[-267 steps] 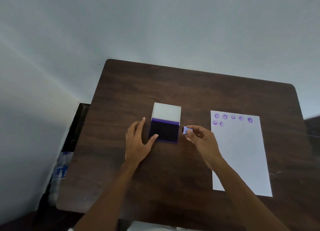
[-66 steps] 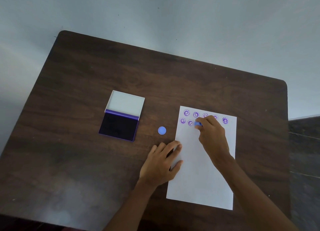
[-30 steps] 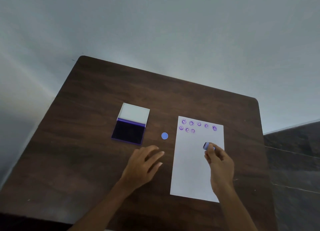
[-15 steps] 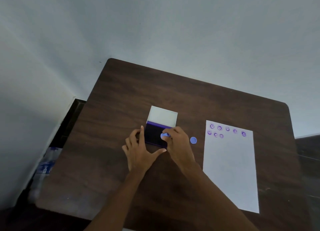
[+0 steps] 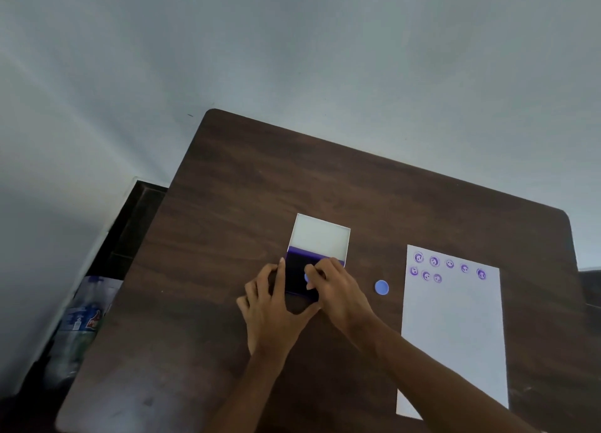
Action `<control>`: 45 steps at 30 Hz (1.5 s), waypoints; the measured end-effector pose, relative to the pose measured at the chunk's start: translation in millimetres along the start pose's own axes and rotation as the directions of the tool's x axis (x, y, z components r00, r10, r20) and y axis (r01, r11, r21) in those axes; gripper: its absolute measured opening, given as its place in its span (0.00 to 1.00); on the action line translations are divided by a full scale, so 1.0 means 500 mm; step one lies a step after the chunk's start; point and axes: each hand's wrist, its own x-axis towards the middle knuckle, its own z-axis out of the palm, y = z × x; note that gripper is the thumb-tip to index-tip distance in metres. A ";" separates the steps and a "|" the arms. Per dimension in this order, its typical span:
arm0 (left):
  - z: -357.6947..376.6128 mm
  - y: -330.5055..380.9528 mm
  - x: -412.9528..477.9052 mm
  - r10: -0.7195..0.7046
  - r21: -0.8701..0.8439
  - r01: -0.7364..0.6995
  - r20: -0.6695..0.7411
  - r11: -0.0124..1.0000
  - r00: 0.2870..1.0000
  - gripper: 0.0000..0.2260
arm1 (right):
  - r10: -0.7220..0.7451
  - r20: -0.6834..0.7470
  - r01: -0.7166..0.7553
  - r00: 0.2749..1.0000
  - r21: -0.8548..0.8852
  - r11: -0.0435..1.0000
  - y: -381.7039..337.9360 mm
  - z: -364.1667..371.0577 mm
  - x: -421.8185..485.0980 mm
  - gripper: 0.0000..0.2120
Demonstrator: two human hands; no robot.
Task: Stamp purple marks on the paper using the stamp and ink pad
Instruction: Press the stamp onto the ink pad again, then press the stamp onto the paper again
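Note:
The purple ink pad (image 5: 297,271) lies open on the dark wooden table (image 5: 244,205), its white lid (image 5: 320,237) folded back behind it. My right hand (image 5: 338,289) pinches the small purple stamp (image 5: 306,277) and holds it down on the dark pad. My left hand (image 5: 271,305) rests flat against the pad's left and front edges. The white paper (image 5: 455,328) lies to the right, with several round purple marks (image 5: 434,262) in two rows near its top edge.
A small round purple cap (image 5: 381,287) sits on the table between the ink pad and the paper. A plastic bottle (image 5: 81,322) stands on the floor past the table's left edge. A pale wall rises behind the table.
My right hand carried the stamp from the paper over to the ink pad. My left hand left the paper's edge and came to rest against the pad. The paper shows one more mark.

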 end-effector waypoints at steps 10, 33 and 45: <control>-0.009 0.008 -0.006 0.035 -0.025 -0.036 -0.011 0.999 0.999 0.44 | 0.199 -0.036 -0.191 0.979 0.149 0.970 -0.035 -0.011 -0.007 0.14; 0.152 0.262 -0.115 0.704 -0.186 -0.686 0.047 0.703 0.709 0.24 | 0.656 -0.262 -0.549 0.708 0.381 0.744 0.338 -0.159 -0.246 0.09; 0.159 0.260 -0.115 0.712 -0.174 -0.696 0.051 0.697 0.700 0.25 | 0.610 -0.216 -0.524 0.763 0.347 0.778 0.363 -0.126 -0.239 0.10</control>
